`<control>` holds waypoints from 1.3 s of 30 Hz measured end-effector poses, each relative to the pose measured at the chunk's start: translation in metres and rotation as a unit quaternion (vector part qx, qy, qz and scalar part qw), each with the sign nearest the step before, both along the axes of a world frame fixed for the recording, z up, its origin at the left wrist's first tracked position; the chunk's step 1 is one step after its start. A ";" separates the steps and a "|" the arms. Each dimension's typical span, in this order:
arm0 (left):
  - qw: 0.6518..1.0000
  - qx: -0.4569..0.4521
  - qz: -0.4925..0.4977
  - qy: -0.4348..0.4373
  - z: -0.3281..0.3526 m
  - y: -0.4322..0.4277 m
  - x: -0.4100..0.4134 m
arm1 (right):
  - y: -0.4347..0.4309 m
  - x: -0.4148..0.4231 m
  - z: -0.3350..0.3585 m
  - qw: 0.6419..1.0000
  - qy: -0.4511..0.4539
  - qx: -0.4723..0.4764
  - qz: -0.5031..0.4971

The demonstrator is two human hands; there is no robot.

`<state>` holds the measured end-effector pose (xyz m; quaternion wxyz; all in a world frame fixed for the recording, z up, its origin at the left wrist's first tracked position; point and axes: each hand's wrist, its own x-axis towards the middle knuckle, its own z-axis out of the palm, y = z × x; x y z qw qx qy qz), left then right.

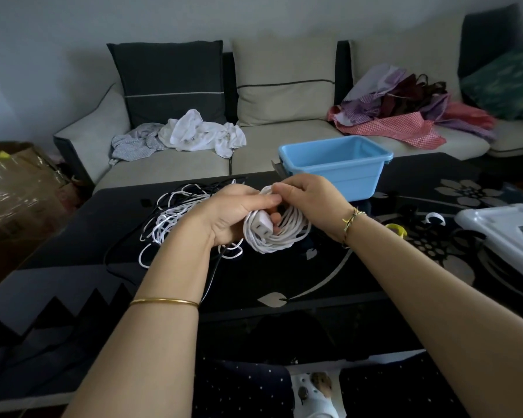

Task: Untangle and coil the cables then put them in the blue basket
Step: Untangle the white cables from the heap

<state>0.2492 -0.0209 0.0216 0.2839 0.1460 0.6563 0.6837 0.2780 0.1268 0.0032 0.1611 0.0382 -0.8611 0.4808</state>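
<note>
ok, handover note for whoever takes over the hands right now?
Left hand grips the white cable coil at its socket block; right hand pinches the coil's top.
Blue basket stands behind the hands on the black table, nothing visible inside.
Tangle of white and black cables lies on the table left of the coil.
Done: one cable about coiled.
Left: basket it, then untangle, coil and basket the rest.

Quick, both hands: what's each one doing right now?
Left hand: grips the white cable coil.
Right hand: pinches the top of the same coil.
</note>
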 end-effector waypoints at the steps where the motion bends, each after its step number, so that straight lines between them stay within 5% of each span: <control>1: 1.000 -0.005 0.002 0.009 0.000 0.003 0.000 | 0.003 0.000 -0.002 1.000 -0.003 -0.011 0.007; 6: 1.000 0.012 -0.001 0.013 -0.005 0.020 0.001 | 0.024 0.008 -0.012 0.995 -0.021 -0.070 0.061; 14: 0.993 -0.033 0.048 0.101 -0.027 0.065 -0.004 | 0.040 0.014 -0.020 0.989 -0.014 -0.099 -0.110; 22: 0.995 0.017 0.019 0.093 -0.041 0.105 0.005 | 0.075 0.024 -0.036 0.978 0.006 -0.132 -0.163; 30: 0.988 -0.043 0.007 0.150 -0.057 0.131 -0.001 | 0.092 0.025 -0.057 0.968 -0.014 -0.158 -0.194; 39: 0.996 -0.030 -0.025 0.082 -0.060 0.151 0.005 | 0.111 0.024 -0.069 0.953 0.031 -0.161 -0.256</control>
